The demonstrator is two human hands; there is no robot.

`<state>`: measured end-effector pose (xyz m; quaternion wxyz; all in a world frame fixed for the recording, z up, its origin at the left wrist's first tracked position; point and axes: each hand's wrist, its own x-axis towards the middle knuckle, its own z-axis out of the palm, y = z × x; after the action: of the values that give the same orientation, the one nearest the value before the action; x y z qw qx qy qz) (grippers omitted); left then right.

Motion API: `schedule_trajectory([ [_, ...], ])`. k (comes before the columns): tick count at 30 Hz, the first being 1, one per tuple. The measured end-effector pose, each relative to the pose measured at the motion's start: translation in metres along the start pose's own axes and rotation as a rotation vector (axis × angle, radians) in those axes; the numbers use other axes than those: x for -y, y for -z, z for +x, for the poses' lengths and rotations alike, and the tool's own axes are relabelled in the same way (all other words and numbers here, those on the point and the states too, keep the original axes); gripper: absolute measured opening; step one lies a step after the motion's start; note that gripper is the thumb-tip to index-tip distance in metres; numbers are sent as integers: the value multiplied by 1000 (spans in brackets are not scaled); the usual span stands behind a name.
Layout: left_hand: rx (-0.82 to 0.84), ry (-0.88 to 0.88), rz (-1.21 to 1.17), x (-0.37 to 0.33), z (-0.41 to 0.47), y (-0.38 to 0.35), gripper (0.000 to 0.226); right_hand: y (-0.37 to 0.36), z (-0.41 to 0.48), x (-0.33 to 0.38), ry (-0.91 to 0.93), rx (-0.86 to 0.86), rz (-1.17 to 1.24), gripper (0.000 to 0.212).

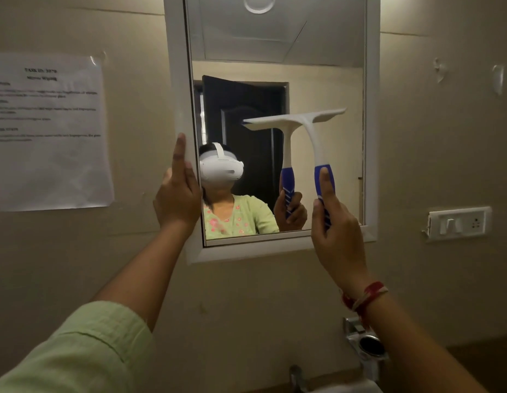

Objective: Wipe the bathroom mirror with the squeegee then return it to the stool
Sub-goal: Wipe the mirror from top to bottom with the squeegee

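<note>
Wiping underway: right hand wraps the squeegee handle; flat left hand steadies the mirror at nine o'clock; next, pull toward six.

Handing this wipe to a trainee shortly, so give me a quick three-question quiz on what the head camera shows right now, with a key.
1. True or false: the left hand holds the squeegee.
2. What does the left hand touch? A) the squeegee's blade B) the mirror's left frame C) the mirror's bottom frame
3. Fill in: a printed ____ hangs on the wall left of the mirror.
Key: 1 false, the right hand grips its blue handle. 2 B. 3 sheet of paper.
</note>
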<state>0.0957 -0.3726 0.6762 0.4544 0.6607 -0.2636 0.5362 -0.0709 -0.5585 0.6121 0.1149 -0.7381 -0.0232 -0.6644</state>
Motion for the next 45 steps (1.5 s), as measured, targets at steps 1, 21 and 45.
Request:
schedule_trajectory([
  [1, 1, 5, 2, 0, 0, 0, 44, 0, -6, 1, -13, 5, 14, 55],
  [21, 8, 27, 15, 6, 0, -4, 44, -3, -96, 15, -255, 67, 142, 49],
  [45, 4, 4, 25, 10, 1, -6, 46, 18, -166, 34, -422, 171, 95, 37],
])
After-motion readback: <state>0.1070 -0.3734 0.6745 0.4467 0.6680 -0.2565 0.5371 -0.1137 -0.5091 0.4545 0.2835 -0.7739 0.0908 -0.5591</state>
